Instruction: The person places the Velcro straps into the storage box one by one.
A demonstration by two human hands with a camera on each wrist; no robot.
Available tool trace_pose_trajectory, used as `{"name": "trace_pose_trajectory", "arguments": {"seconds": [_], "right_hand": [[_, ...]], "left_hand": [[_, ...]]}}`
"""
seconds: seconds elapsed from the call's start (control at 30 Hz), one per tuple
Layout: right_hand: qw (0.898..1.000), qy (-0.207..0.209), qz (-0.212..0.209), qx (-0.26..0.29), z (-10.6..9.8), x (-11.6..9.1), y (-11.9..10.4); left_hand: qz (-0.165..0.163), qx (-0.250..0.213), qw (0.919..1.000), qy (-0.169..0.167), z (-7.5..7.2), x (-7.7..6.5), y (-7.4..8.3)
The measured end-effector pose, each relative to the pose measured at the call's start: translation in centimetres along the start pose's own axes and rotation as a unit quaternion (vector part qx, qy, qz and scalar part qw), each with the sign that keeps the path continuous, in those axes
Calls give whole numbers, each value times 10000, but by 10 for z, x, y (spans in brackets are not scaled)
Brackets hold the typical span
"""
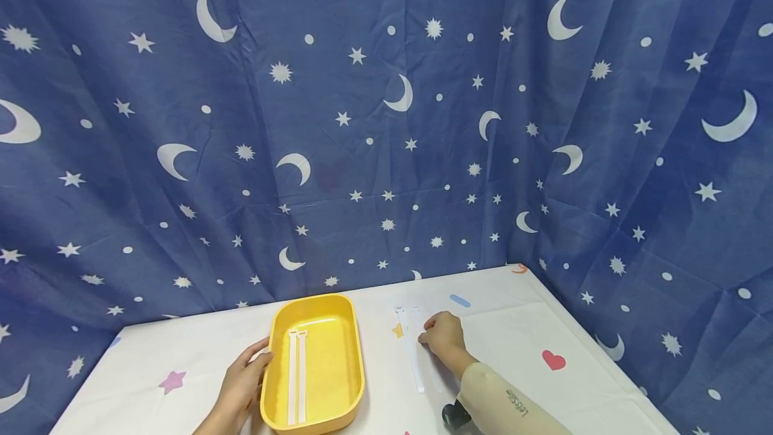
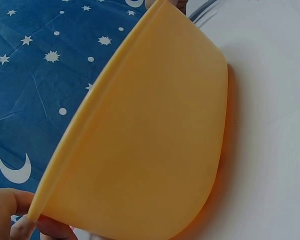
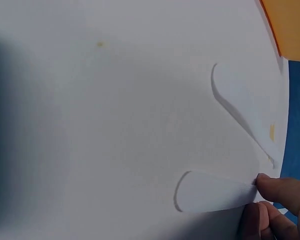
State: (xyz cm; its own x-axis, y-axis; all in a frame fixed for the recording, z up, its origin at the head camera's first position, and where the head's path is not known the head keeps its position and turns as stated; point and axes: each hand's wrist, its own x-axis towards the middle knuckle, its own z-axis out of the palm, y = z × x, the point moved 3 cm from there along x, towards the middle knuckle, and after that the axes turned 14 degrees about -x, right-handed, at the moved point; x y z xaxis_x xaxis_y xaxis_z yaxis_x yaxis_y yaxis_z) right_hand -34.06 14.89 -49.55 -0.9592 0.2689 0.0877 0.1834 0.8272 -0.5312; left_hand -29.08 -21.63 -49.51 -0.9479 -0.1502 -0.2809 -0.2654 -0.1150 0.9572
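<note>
Left hand (image 1: 240, 380) gripping the yellow tray (image 1: 332, 381) with two straps (image 1: 303, 374) inside, right hand (image 1: 445, 340) pinching a white strap (image 3: 210, 192) on the worktop (image 1: 507, 331) beside a loose one (image 1: 412, 354) — seemingly the pick-up step, the next move calling for a gentle lift.

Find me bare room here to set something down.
The tablecloth looks open left of the left hand, around the printed pink star, and right of the right hand, around the printed heart. Inside the yellow tray, room lies right of two white strips. It's crowded between tray and right hand, with two more strips, one pinched.
</note>
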Motion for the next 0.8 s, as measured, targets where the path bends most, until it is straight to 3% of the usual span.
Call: {"name": "trace_pose_trajectory", "arguments": {"seconds": [0.8], "right_hand": [[9997, -115, 71, 203, 2, 5, 6]], "left_hand": [[-60, 43, 10000, 33, 1, 0, 0]]}}
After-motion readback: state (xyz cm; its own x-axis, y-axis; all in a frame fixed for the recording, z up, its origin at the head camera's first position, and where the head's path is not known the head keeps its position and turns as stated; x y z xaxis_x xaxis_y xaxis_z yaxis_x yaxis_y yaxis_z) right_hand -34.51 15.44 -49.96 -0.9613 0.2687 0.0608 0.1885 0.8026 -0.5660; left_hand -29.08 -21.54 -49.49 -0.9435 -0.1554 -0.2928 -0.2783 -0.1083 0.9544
